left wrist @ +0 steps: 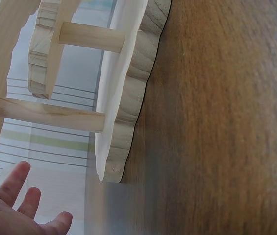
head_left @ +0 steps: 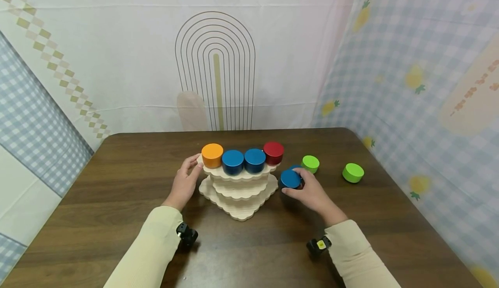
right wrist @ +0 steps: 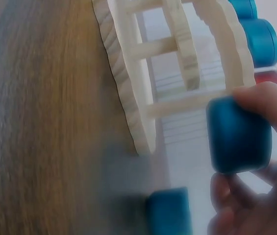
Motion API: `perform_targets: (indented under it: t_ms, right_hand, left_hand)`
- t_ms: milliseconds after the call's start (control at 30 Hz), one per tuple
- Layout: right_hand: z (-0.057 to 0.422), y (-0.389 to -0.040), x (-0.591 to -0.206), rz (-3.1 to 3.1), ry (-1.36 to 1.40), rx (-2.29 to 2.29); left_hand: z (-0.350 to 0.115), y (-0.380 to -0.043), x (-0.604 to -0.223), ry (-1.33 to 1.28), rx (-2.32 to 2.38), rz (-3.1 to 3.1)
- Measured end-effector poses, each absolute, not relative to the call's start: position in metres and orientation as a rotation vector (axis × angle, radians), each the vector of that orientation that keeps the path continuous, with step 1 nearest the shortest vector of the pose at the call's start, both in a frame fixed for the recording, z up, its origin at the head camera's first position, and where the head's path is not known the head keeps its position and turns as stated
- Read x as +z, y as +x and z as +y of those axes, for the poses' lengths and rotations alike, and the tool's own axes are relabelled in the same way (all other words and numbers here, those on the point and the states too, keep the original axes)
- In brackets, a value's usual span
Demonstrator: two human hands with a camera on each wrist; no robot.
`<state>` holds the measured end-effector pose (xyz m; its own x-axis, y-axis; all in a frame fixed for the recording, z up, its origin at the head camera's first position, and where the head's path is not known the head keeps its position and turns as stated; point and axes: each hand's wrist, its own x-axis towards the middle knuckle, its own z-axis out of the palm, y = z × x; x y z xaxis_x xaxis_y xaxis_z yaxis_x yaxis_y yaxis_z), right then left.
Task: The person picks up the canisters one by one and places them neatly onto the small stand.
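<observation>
A pale wooden tiered stand (head_left: 241, 210) with scalloped tiers joined by dowels stands on the table. Along its top tier sit an orange cylinder (head_left: 212, 156), two blue cylinders (head_left: 233, 162) and a red cylinder (head_left: 273, 153). My left hand (head_left: 185, 185) touches the left edge of that tier, its other fingers (left wrist: 18, 178) spread loosely below. To the right of the stand, my right hand (head_left: 312, 192) pinches another blue cylinder (right wrist: 239, 134) between thumb and fingers, raised above the tabletop. A further blue cylinder (right wrist: 170, 211) is on the table, mostly hidden behind it in the head view.
Two bright green cylinders (head_left: 353, 173) lie on the dark wooden table (head_left: 249, 253) to the right, one near the right hand and one farther out. Patterned cloth (head_left: 280, 63) hangs behind the table and along both sides.
</observation>
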<state>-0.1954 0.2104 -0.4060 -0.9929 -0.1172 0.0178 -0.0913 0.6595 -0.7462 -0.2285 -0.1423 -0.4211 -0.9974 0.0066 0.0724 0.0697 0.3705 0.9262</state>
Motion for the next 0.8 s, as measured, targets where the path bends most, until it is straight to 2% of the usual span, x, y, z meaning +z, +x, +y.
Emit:
perform_targets:
  t_ms: [800]
  right_hand:
    - [0.178,-0.196,-0.402,2.817,-0.236,-1.278]
  left_hand:
    - [-0.142,-0.227,-0.422,-0.077,-1.732,-2.526]
